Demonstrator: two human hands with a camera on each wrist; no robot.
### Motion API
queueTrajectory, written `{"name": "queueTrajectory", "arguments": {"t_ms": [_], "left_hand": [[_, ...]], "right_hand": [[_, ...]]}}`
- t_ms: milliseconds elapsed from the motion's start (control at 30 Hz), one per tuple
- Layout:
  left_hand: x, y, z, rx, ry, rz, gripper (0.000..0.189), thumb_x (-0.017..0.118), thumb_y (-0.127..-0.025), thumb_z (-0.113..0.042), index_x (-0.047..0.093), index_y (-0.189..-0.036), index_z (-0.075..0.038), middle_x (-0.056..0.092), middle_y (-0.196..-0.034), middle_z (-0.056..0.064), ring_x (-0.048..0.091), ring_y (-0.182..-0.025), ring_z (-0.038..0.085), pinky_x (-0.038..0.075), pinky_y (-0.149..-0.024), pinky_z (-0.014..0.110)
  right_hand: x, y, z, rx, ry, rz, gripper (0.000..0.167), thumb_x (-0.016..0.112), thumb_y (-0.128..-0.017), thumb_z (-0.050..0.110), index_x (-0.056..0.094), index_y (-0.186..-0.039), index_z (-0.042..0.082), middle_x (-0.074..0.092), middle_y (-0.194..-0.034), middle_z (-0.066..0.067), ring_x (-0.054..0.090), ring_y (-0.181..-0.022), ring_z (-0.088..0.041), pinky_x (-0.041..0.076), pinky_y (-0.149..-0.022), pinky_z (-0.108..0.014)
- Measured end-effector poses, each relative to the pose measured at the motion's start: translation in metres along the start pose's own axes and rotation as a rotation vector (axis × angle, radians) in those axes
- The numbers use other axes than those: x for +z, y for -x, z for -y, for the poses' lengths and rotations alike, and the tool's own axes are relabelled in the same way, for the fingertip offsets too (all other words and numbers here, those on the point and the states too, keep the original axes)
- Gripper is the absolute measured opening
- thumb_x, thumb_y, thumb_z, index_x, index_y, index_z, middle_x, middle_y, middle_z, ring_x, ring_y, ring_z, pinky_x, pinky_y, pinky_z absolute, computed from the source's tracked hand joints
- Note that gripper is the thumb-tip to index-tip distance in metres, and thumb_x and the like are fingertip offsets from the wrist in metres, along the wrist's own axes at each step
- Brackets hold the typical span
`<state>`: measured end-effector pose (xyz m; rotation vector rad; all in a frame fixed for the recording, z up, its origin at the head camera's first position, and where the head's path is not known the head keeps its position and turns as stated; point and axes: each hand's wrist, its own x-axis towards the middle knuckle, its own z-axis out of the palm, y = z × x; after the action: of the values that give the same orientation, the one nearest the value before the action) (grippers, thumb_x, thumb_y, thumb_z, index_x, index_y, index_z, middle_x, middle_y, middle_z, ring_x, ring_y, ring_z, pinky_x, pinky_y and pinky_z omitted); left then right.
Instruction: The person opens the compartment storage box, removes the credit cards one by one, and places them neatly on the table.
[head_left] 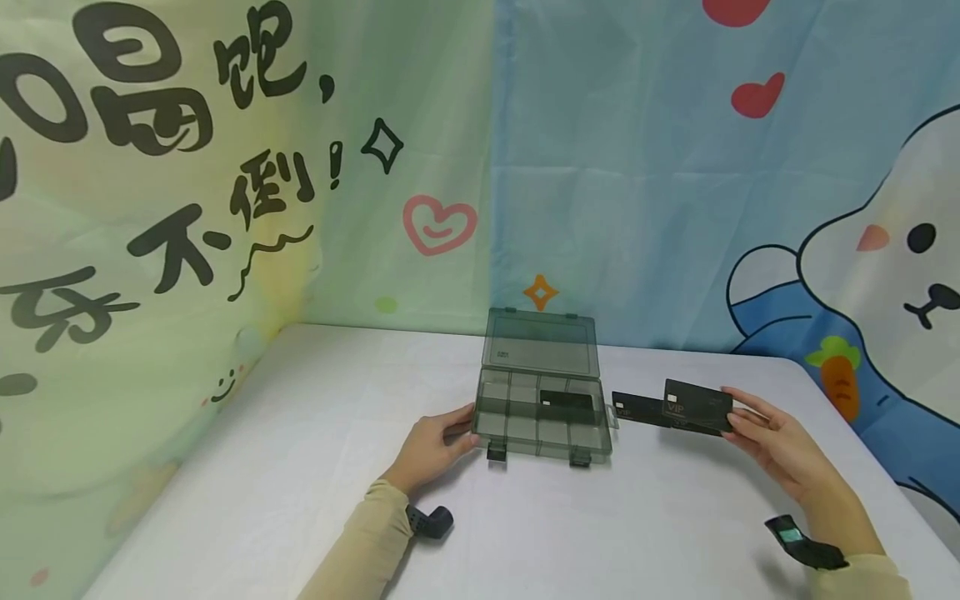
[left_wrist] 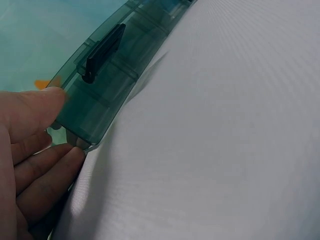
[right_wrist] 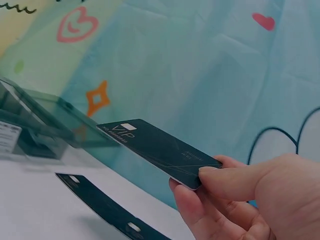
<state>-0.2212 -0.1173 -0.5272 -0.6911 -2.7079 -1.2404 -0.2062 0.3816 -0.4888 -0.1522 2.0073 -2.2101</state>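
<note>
A translucent grey-green compartment box (head_left: 543, 446) lies on the table with its lid (head_left: 540, 346) raised at the back. My left hand (head_left: 435, 446) grips its left side; in the left wrist view the thumb is on the upper edge and the fingers are lower, at the corner. Between thumb and fingers, my right hand (head_left: 780, 450) pinches a black VIP card (head_left: 697, 404), tilted above the table. Below it lie overlapping black cards (head_left: 637, 408), partly hidden by the held one. Another black card (head_left: 566, 400) is in the box's back row.
The white table (head_left: 337, 375) extends around the box, with a printed cloth backdrop (head_left: 600, 167) behind it. Two dark latches (head_left: 580, 457) stick out from the box's front edge. Each wrist wears a black strap (head_left: 806, 543).
</note>
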Motion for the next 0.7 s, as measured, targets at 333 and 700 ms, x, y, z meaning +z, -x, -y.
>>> {"name": "queueTrajectory", "arguments": {"t_ms": [333,700], "left_hand": [[0.000,0.000,0.001,-0.005,0.006,0.000,0.058,0.061,-0.091,-0.039,0.049,-0.138,-0.006,0.064,-0.126,0.009,0.065,-0.110,0.020,0.045,-0.103,0.040],[0.000,0.000,-0.002,-0.019,-0.004,0.003,0.058,0.062,-0.091,-0.038,0.049,-0.139,-0.007,0.063,-0.126,0.009,0.065,-0.111,0.020,0.044,-0.105,0.040]], "right_hand": [[-0.018,0.004,-0.008,0.020,-0.075,-0.020,0.043,0.054,-0.095,0.005,0.060,-0.126,0.034,0.067,-0.103,0.015,0.068,-0.088,-0.006,0.056,-0.078,-0.019],[-0.026,0.006,-0.011,0.086,-0.083,-0.038,0.037,0.057,-0.095,0.008,0.065,-0.118,0.036,0.066,-0.101,0.015,0.068,-0.087,-0.007,0.056,-0.078,-0.019]]}}
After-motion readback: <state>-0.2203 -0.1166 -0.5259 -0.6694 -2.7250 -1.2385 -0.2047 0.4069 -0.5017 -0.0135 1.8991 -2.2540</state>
